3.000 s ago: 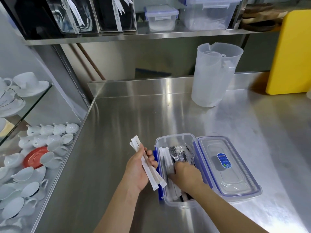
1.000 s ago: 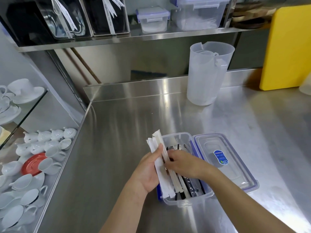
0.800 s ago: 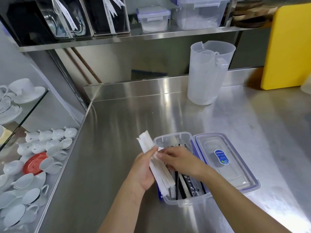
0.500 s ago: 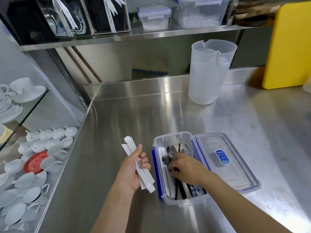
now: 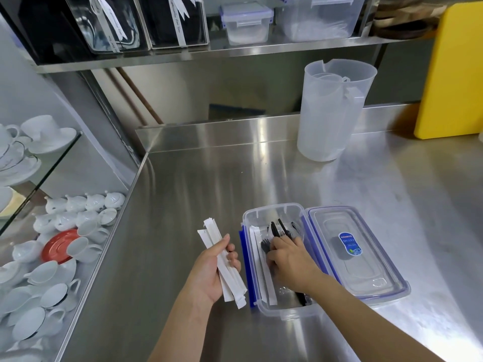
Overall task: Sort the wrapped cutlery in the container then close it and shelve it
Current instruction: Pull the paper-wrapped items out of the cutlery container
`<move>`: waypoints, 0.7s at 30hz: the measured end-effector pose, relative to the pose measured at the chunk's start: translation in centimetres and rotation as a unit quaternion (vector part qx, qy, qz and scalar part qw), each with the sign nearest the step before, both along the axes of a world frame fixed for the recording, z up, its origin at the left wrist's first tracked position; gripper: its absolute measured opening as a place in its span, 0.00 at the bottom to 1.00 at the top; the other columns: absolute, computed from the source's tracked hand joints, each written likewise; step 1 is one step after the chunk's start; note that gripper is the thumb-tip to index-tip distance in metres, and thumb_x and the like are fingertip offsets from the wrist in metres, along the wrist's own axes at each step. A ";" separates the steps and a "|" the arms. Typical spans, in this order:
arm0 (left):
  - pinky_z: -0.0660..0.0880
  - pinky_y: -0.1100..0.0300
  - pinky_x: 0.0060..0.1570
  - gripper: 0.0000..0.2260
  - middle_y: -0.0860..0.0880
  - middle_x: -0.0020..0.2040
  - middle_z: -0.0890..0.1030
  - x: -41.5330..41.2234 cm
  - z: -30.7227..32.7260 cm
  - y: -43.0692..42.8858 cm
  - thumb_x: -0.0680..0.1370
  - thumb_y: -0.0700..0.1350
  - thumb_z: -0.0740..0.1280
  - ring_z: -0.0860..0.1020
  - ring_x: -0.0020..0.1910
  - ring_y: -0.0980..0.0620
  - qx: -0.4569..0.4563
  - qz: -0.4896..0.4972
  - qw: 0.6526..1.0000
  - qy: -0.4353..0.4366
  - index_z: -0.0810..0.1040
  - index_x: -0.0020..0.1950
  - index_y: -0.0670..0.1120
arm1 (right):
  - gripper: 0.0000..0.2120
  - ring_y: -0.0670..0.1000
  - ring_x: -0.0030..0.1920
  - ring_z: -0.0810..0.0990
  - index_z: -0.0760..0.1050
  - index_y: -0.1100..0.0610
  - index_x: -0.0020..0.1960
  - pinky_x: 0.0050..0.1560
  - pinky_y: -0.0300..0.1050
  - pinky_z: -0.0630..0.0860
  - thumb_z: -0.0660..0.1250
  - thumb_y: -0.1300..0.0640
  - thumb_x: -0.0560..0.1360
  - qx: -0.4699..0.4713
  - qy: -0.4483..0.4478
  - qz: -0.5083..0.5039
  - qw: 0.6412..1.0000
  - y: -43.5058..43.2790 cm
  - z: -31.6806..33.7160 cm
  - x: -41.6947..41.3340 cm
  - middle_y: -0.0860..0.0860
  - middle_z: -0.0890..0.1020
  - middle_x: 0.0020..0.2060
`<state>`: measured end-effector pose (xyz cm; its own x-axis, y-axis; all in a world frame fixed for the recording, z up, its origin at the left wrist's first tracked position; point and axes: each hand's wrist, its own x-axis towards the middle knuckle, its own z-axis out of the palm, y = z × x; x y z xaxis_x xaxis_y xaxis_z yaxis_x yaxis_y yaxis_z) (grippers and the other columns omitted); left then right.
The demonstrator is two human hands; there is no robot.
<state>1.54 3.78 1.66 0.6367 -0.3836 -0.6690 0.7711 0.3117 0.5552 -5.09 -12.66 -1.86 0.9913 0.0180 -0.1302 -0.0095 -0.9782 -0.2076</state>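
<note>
The left grip (image 5: pixel 211 273) was curled round a bundle of wrapped cutlery (image 5: pixel 223 259), held over the table (image 5: pixel 183 205). Just right of it stood the open container (image 5: pixel 271 210). The right grip (image 5: pixel 290 259) reached inside, fingers bent round the black forks (image 5: pixel 274 229). More white wrapped pieces lay just left of that grip. The lid (image 5: pixel 366 257) lay flat immediately to its right.

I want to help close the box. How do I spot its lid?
On the steel counter, find the open clear plastic container with cutlery inside. The flat clear lid with a blue rim lies just right of it; only it carries a blue sticker.
</note>
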 end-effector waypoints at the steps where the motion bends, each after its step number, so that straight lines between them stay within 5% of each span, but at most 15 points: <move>1: 0.72 0.65 0.21 0.06 0.48 0.30 0.73 0.0 -0.1 0.0 0.75 0.42 0.68 0.70 0.24 0.56 0.001 0.000 1.000 0.002 0.72 0.42 0.43 | 0.11 0.51 0.59 0.69 0.79 0.56 0.52 0.65 0.51 0.61 0.62 0.54 0.75 0.025 0.014 -0.025 0.999 0.2 0.1 0.1 0.51 0.75 0.56; 4: 0.72 0.65 0.21 0.06 0.48 0.30 0.73 -0.1 -0.3 0.2 0.75 0.42 0.68 0.71 0.23 0.55 -0.007 0.000 1.000 0.013 0.72 0.42 0.42 | 0.18 0.51 0.61 0.68 0.78 0.57 0.46 0.68 0.55 0.57 0.62 0.42 0.73 0.036 0.066 -0.097 0.992 0.8 0.5 0.6 0.51 0.75 0.56; 8: 0.71 0.65 0.21 0.06 0.47 0.30 0.73 -0.3 -0.6 0.2 0.76 0.42 0.67 0.71 0.22 0.55 -0.018 -0.003 0.999 0.028 0.72 0.42 0.42 | 0.25 0.56 0.64 0.67 0.75 0.58 0.55 0.68 0.58 0.55 0.61 0.38 0.71 -0.065 0.108 -0.117 0.985 2.2 0.7 0.9 0.55 0.73 0.60; 14: 0.71 0.65 0.20 0.07 0.49 0.29 0.71 -0.3 -0.7 0.2 0.75 0.41 0.68 0.70 0.22 0.56 -0.029 -0.004 0.999 0.040 0.70 0.40 0.43 | 0.16 0.57 0.60 0.73 0.73 0.59 0.59 0.64 0.53 0.61 0.60 0.52 0.75 -0.137 0.128 -0.135 0.973 3.7 0.9 1.5 0.56 0.77 0.57; 18: 0.69 0.67 0.19 0.09 0.51 0.27 0.69 -0.1 -0.1 0.6 0.73 0.42 0.70 0.68 0.21 0.58 -0.052 0.003 0.998 0.034 0.70 0.38 0.45 | 0.12 0.56 0.49 0.81 0.74 0.61 0.56 0.49 0.47 0.75 0.59 0.58 0.76 -0.031 0.148 -0.171 0.974 3.2 1.2 1.3 0.56 0.82 0.50; 21: 0.70 0.67 0.19 0.09 0.51 0.27 0.70 0.0 0.4 0.8 0.71 0.43 0.71 0.69 0.21 0.58 -0.067 0.003 0.997 0.025 0.70 0.39 0.46 | 0.11 0.57 0.48 0.81 0.74 0.61 0.54 0.50 0.49 0.79 0.63 0.58 0.73 0.110 0.144 -0.229 0.956 1.6 2.1 1.2 0.56 0.81 0.49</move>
<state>1.55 4.58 2.02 0.6059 -0.4690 -0.6426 0.7951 0.3851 0.4686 -3.88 -11.10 0.21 0.8257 -0.3509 -0.4417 -0.5140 -0.7907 -0.3326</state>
